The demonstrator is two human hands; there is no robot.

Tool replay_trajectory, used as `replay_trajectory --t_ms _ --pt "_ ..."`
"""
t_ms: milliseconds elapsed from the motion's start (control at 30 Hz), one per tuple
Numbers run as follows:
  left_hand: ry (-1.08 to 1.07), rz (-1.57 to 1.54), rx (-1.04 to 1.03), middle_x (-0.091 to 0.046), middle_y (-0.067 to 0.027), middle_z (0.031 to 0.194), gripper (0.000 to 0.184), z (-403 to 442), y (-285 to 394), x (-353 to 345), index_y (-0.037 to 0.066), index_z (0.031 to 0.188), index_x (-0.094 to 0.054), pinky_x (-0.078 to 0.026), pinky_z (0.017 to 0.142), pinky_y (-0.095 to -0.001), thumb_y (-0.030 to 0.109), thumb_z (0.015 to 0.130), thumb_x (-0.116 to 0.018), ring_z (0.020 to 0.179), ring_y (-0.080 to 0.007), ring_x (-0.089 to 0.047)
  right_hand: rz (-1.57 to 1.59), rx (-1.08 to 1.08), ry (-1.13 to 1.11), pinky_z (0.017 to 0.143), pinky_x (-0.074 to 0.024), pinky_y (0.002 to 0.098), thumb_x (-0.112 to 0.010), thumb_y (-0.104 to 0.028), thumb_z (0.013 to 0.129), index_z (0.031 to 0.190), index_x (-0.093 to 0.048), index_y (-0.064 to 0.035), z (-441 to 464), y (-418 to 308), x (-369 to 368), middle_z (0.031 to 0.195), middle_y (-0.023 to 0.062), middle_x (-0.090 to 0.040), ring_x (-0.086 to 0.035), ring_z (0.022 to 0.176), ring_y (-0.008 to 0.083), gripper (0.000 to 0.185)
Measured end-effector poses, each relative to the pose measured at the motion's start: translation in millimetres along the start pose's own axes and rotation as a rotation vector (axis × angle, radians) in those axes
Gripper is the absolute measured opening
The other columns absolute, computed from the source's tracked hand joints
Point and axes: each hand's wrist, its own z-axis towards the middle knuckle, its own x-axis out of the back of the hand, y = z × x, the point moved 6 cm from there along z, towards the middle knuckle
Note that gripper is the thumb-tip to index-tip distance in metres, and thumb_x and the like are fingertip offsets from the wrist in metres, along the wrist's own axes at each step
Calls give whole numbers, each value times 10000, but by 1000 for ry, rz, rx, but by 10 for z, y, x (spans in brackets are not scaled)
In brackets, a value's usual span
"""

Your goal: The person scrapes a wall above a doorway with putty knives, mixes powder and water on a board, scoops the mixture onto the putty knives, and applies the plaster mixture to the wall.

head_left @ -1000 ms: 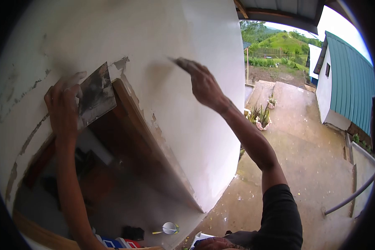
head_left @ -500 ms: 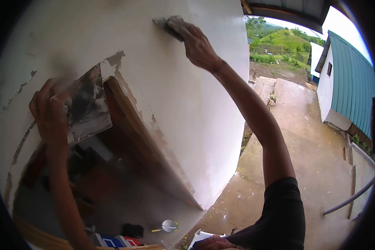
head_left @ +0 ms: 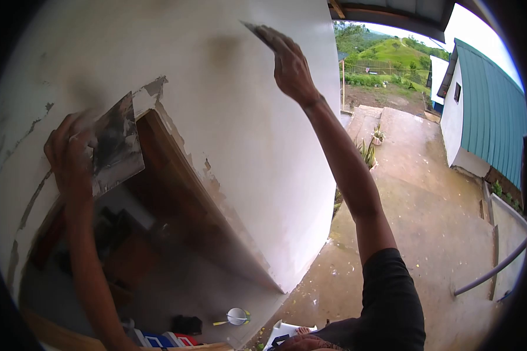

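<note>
My right hand is up at the white wall, closed on a putty knife. Its thin blade shows nearly edge-on, tip pointing up and left at the wall; I cannot tell whether it touches. On the left, my left hand grips a flat square plate by its left side. Grey and whitish putty is smeared over the plate's dark face. The plate is held in front of the upper corner of a wooden-framed opening, where the wall's coating is chipped.
Through the opening, a white bowl with a yellow-handled tool stands below, near a dark bundle and blue and red containers. A wet concrete path runs along the right, with potted plants and a green-roofed building.
My right hand has moved slightly right along the wall, and the putty knife has turned from showing its flat face to nearly edge-on. The left hand keeps its hold on the plate.
</note>
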Motion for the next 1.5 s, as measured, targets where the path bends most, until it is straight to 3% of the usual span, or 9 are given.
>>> replay_trajectory --t_ms 233,433,633,800,933,1133,1333,1367,1500 --pt "-17 44 -21 -562 -71 1353 286 -11 9 6 178 1102 -602 -438 1009 -444 19 864 -601 1205 -318 -519 129 23 -144 1075 -447 447 -348 23 954 1327 -563 -6 637 458 -378 1349 216 -578 -549 1252 378 431" --pt "7 90 -29 -581 -62 1336 314 15 23 -3 180 1127 -587 -406 1016 -436 4 867 -586 1206 -292 -546 82 65 -272 1075 -448 446 -444 153 844 1352 -543 -41 -929 186 -221 1383 154 -569 -542 1262 343 553" --pt "-26 4 -68 -574 -67 1347 337 76 39 26 172 1164 -570 -364 1027 -427 28 860 -597 1238 -286 -531 142 -212 -518 1127 -406 448 -487 143 821 1369 -544 -45 -2474 -625 176 1409 148 -549 -507 1335 287 582" --pt "8 11 -71 -559 -67 1353 338 43 30 14 164 1172 -568 -368 1041 -454 56 853 -594 1239 -285 -519 139 -325 -291 1132 -421 418 -398 84 956 1381 -553 -60 -1209 -487 323 1377 174 -576 -531 1307 323 475" --pt "-31 -24 16 -548 -67 1357 350 20 41 7 154 1169 -568 -371 1048 -470 51 835 -585 1221 -310 -501 158 -125 52 998 -489 425 -415 15 974 1299 -588 -18 495 -100 120 1265 215 -626 -603 1199 360 369" --pt "-74 3 -64 -535 -86 1340 381 136 233 111 115 1163 -561 -398 1012 -468 -30 811 -590 1191 -336 -496 67 46 -112 1101 -431 448 -331 -14 986 1325 -550 47 1751 308 -499 1350 258 -569 -544 1264 395 408" --pt "-40 96 -43 -554 -107 1276 384 130 225 66 107 1164 -556 -405 982 -463 -51 817 -607 1157 -304 -521 145 187 -112 1077 -456 459 -370 2 960 1323 -537 60 1088 153 -552 1325 262 -584 -558 1241 402 403" --pt "-33 94 -49 -557 -107 1272 382 155 247 80 105 1166 -557 -405 982 -463 -47 819 -607 1152 -301 -525 36 91 -125 947 -514 456 -427 122 844 1237 -598 -23 805 65 -485 1197 180 -658 -627 1100 368 452" --pt "-120 107 -44 -529 -122 1363 429 99 167 24 91 1144 -532 -395 1038 -462 48 765 -728 1262 -348 -474 68 145 -167 1106 -406 453 -460 155 790 1377 -504 -19 -513 -281 -353 1395 163 -540 -504 1302 343 614"
